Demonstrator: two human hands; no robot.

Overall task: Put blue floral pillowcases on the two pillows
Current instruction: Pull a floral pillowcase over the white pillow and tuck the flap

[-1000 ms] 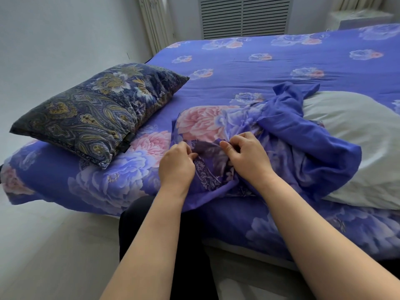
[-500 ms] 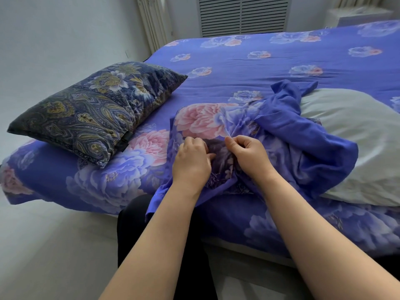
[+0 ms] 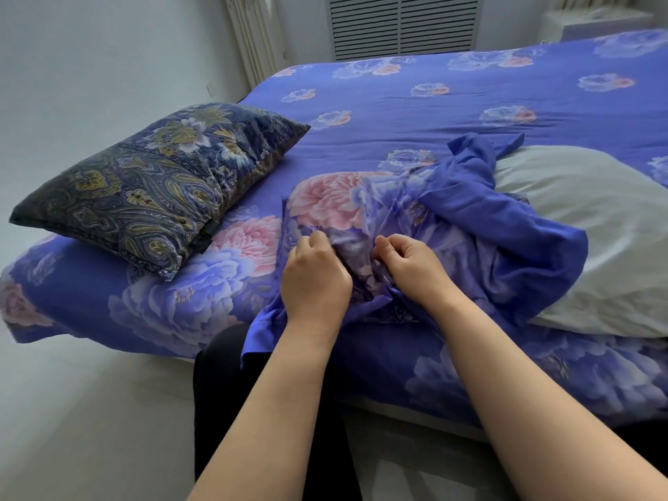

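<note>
Left hand (image 3: 315, 274) and right hand (image 3: 415, 265): both pinch the blue floral pillowcase (image 3: 452, 226) | pillowcase: bunched at the bed (image 3: 397, 103) edge, beside the white pillow (image 3: 596, 229) | paisley pillow (image 3: 151, 186): lies far left on the bed.

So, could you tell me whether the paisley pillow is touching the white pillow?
Apart. The head view shows the paisley pillow at the left and the white pillow at the right, with bedspread between them.

Hidden and cropped parts
The white pillow (image 3: 596, 226) runs off the right edge; bunched pillowcase (image 3: 488, 226) covers its near end and both hands' fingertips.
</note>
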